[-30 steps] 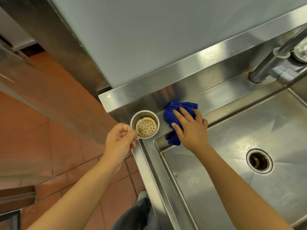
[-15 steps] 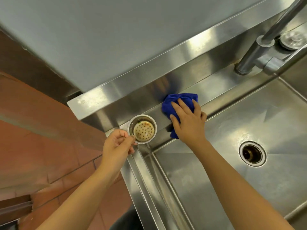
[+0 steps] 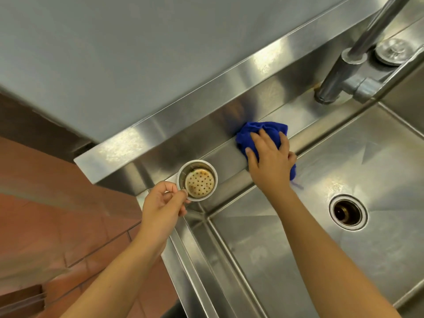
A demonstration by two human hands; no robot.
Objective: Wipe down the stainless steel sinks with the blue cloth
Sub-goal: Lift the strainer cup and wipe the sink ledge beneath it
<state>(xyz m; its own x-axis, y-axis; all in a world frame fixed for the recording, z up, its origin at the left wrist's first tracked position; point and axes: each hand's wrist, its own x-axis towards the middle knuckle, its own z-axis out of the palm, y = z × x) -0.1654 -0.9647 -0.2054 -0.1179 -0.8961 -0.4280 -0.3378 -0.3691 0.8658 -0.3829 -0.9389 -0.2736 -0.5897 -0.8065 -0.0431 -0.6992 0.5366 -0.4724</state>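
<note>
A: Nearest?
B: Sink (image 3: pixel 286 260) basin, bare steel, low right. Open drain (image 3: pixel 348 212) in its floor, toward the right.
A: Left hand?
B: Left hand (image 3: pixel 164 203) at the sink's left corner, thumb and forefinger pinched on the lip of a strainer (image 3: pixel 197 180). Mouth up, perforated bottom stained brownish.
A: Red beneath?
B: Tiled floor (image 3: pixel 57 214), left of the sink.
A: Right hand?
B: Right hand (image 3: pixel 268 161) farther back, palm down, fingers spread and fairly straight, pressed flat on the cloth (image 3: pixel 261 129).
A: And the cloth?
B: Blue, bunched, on the back ledge (image 3: pixel 305 125) at the foot of the splashback (image 3: pixel 195 134). One tail hanging over into the basin beside the wrist.
A: Beyond?
B: Faucet (image 3: pixel 339 76) base on the same ledge, far right, well apart from the cloth. Round metal plug (image 3: pixel 393 51) just behind it.
</note>
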